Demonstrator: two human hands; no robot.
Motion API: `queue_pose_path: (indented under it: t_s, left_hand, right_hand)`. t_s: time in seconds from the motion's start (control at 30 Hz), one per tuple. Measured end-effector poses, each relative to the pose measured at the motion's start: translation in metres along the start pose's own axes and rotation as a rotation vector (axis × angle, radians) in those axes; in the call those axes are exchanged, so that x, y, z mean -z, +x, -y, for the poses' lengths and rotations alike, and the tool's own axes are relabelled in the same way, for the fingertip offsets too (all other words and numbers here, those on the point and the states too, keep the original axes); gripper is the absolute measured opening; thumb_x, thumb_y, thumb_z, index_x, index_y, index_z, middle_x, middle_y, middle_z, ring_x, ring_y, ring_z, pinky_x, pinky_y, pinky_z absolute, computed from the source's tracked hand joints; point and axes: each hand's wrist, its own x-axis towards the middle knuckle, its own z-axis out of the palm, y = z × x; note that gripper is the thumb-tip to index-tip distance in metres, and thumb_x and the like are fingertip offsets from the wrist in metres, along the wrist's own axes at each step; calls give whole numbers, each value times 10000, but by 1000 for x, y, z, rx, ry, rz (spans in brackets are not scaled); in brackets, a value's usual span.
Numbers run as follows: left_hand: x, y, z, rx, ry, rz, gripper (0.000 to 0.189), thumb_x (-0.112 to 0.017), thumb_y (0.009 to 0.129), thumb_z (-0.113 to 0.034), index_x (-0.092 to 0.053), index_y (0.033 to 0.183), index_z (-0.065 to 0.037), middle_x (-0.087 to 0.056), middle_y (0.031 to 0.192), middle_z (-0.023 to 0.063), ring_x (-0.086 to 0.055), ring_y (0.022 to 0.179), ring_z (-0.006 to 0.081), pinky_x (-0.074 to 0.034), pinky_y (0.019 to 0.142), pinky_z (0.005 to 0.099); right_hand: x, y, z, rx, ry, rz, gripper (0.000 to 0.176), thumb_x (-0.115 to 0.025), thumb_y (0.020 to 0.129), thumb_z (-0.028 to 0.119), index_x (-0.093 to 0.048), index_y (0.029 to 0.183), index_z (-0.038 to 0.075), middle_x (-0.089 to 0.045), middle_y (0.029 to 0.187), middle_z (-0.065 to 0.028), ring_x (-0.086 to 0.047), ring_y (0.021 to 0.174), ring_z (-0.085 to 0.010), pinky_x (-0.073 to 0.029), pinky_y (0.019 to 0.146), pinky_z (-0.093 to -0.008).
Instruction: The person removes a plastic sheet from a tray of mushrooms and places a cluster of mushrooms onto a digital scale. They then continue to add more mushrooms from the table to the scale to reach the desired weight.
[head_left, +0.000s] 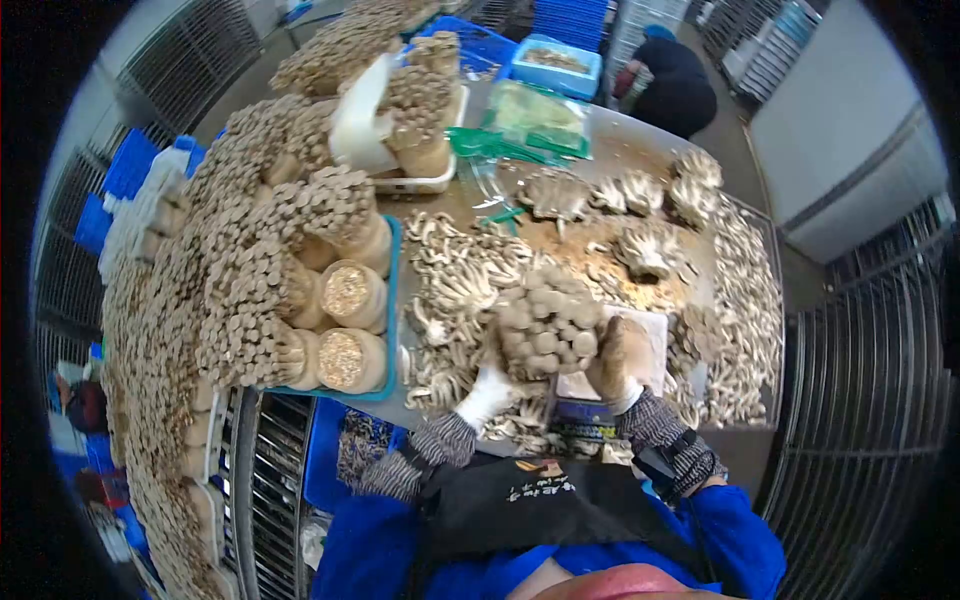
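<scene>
A large clump of grey-brown mushrooms (pixel 548 325) is held up over the table in front of me. My left hand (pixel 490 385), in a white glove, grips it from the left and below, its fingers mostly hidden by the caps. My right hand (pixel 622 358), in a soiled glove, stands at the clump's right edge with the fingers stretched upward, somewhat blurred. Under both lies a small scale with a pale square plate (pixel 657 335), its front display partly covered. Loose mushrooms (pixel 455 270) are heaped to the left of the clump.
Left of me, a teal tray (pixel 393 300) carries mushroom bottles (pixel 352 360). More clumps (pixel 648 250) and a long heap of mushrooms (pixel 745 310) lie right. Green-edged plastic bags (pixel 540 118) and a blue bin (pixel 556 68) are at the back, where a person (pixel 675 85) bends down.
</scene>
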Motion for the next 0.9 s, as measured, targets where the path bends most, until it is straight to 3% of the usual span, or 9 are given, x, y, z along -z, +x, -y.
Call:
queue_pose_path:
  t_s: [0.1,0.23,0.37,0.43,0.47,0.5,0.6,0.7,0.9]
  left_hand:
    - [-55,25,0,125,-89,228,1361,-949,584,-209,5,1534,-6,-267,1557,193,-344,1411,255,-339,1180,408]
    - [-100,35,-2,262,28,459,1130,-898,718,-234,-142,1514,31,-503,1432,209,-502,1302,263,-420,1107,356]
    - [-104,37,8,156,266,513,1284,-926,679,-297,-36,1518,94,-352,1522,254,-423,1376,336,-374,1137,355]
    - [-96,41,-1,172,164,585,1340,-932,672,-295,29,1533,68,-330,1528,255,-387,1402,330,-352,1157,377]
    - [-99,35,-13,281,-249,523,1367,-931,676,-277,79,1552,7,-303,1542,245,-340,1432,316,-331,1172,418]
    - [-102,38,-16,132,-314,456,1309,-898,726,-305,66,1578,-66,-296,1548,231,-307,1452,311,-318,1177,461]
    - [-103,50,-41,-96,112,277,1156,-853,767,-332,-83,1590,-75,-284,1566,222,-307,1452,333,-307,1187,461]
    - [-125,67,-73,-315,703,292,767,-779,787,-323,-465,1458,-124,-299,1579,206,-394,1388,390,-298,1189,483]
    - [-131,108,-81,-382,802,513,588,-736,789,-265,-586,1335,-110,-407,1515,232,-412,1369,437,-346,1145,480]
  right_hand:
    - [-10,-18,78,82,-284,-36,736,-421,1025,554,-351,1494,-9,-417,1515,-137,-433,1367,-257,-300,1178,-402]
    - [37,-49,104,100,-486,-142,637,-330,1070,452,-371,1471,-41,-480,1451,-177,-469,1333,-259,-334,1149,-365]
    - [56,-58,131,122,-734,-132,801,-439,990,595,-374,1474,-40,-468,1465,-190,-442,1357,-263,-328,1143,-360]
    - [58,-58,137,142,-823,-188,822,-499,976,568,-334,1503,-42,-442,1489,-204,-401,1395,-269,-316,1153,-366]
    - [58,-56,137,136,-732,-165,837,-564,962,521,-301,1519,-46,-419,1511,-213,-362,1427,-284,-301,1165,-378]
    - [55,-56,141,158,-789,-181,853,-647,930,456,-296,1513,-58,-398,1524,-225,-365,1428,-304,-302,1170,-386]
    - [54,-58,145,142,-1061,-136,923,-720,870,453,-291,1519,-45,-340,1551,-255,-329,1450,-344,-266,1195,-409]
    - [22,-63,152,189,-1560,-52,887,-798,795,264,-334,1494,-26,-376,1503,-287,-381,1408,-396,-344,1160,-415]
    - [37,-54,144,272,-1602,-5,749,-754,808,309,-440,1417,7,-471,1403,-281,-470,1303,-427,-412,1089,-440]
